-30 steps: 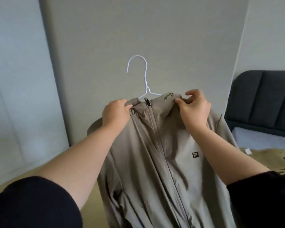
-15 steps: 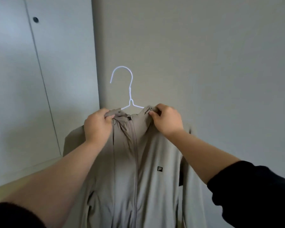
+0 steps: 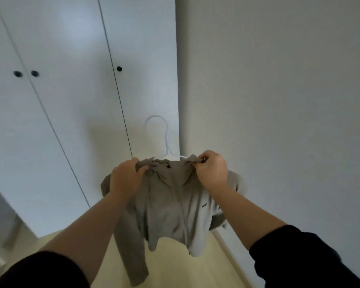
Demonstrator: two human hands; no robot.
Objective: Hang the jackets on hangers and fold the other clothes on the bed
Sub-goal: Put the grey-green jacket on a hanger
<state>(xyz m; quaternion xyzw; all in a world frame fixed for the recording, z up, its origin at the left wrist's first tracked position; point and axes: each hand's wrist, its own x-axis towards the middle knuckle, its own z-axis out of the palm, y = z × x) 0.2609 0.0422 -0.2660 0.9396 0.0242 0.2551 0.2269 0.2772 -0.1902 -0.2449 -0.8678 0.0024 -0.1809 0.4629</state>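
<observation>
Before shut wardrobe doors [image 3: 71,121], left grip [image 3: 126,179] and right grip [image 3: 211,171] are pinching the jacket [image 3: 170,204] collar; freeing one is probably risking it slipping off the hanger [image 3: 166,140].

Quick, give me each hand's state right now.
Left hand: closed, gripping the jacket collar.
Right hand: closed, pinching the other side of the collar.

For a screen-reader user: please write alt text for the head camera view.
The left hand and right hand grip the collar of a beige jacket on a white hanger, held up before white wardrobe doors with dark knobs.
</observation>
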